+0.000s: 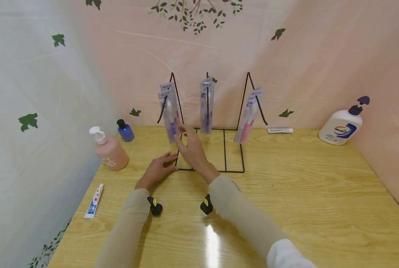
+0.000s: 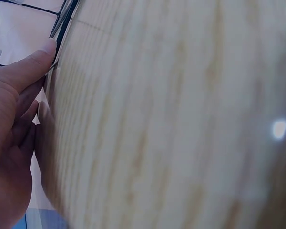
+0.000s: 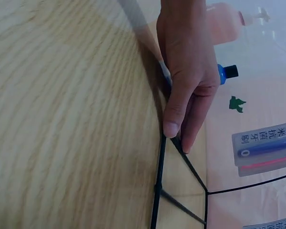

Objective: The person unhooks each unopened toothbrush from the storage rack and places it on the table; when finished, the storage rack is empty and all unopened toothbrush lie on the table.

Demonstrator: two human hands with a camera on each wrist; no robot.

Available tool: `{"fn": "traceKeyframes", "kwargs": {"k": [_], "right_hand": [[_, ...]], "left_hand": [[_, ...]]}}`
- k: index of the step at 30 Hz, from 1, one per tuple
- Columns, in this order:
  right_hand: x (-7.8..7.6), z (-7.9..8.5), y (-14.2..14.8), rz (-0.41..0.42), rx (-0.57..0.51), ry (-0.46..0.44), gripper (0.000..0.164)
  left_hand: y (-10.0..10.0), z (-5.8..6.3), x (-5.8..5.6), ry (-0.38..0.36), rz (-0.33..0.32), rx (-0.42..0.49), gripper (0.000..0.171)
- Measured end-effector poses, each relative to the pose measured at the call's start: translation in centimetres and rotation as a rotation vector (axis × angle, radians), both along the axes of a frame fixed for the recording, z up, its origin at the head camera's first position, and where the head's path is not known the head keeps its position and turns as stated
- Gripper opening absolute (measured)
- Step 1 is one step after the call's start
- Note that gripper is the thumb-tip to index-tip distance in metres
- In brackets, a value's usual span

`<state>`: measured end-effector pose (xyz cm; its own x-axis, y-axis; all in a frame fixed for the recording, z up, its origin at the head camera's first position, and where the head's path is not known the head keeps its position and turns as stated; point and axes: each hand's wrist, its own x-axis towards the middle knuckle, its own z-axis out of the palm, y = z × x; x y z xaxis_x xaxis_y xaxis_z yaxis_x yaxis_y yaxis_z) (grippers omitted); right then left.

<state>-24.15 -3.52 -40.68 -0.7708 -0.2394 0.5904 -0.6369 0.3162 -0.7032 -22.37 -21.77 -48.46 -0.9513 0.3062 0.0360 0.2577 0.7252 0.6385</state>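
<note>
A black wire rack stands against the back cloth, with packaged toothbrushes on its three arms. Purple toothbrush packs hang at the left, more packs in the middle, and a pink toothbrush pack on the right. My left hand lies at the rack's front left corner, thumb and fingers touching the wire; the right wrist view shows this left hand too. Beside the lower part of the left packs is my right hand, its fingers loosely bent. Whether it touches them is hard to tell.
At the left stand a pink pump bottle and a small blue bottle; a toothpaste tube lies nearer. Toward the right, a white tube lies by the back cloth, near a white pump bottle.
</note>
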Motion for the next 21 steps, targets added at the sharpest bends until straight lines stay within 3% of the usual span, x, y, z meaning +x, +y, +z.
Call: {"fn": "traceKeyframes", "kwargs": {"k": [4, 13, 21], "right_hand": [[-1.0, 0.5, -0.7, -0.038, -0.025, -0.068, 0.039], [-3.2, 2.1, -1.1, 0.008, -0.137, -0.182, 0.032], [-3.7, 2.9, -2.1, 0.031, -0.157, -0.229, 0.029]], "left_hand": [[0.0, 0.0, 0.1, -0.001, 0.004, 0.002, 0.052], [0.0, -0.4, 0.0, -0.011, 0.014, 0.027, 0.053], [-0.1, -0.3, -0.1, -0.018, 0.013, 0.016, 0.054]]}}
